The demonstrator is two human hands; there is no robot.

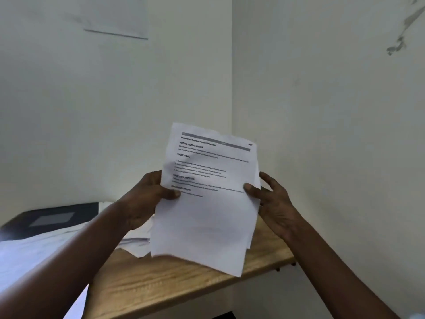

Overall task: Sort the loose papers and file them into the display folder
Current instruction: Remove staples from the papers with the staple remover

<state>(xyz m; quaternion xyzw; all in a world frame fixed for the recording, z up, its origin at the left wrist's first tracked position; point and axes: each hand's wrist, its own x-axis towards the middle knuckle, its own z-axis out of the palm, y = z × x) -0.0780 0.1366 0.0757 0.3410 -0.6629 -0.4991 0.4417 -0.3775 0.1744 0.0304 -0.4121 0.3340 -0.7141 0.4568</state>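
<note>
White printed sheets (pixel 204 203) stand nearly upright in front of me, a thin bundle held above the wooden table (pixel 165 282). My left hand (pixel 142 199) pinches their left edge, thumb across the front and fingers behind. My right hand (pixel 273 201) pinches the right edge with the thumb on the printed face, the other fingers spread loosely beside and behind (the paper hides part of them). The top sheet carries bold headings and lines of text too blurred to read in full. More loose papers (pixel 34 252) lie spread over the left part of the table. The black display folder (pixel 53 217) lies flat beyond them, near the wall, well apart from the sheets I hold.
</note>
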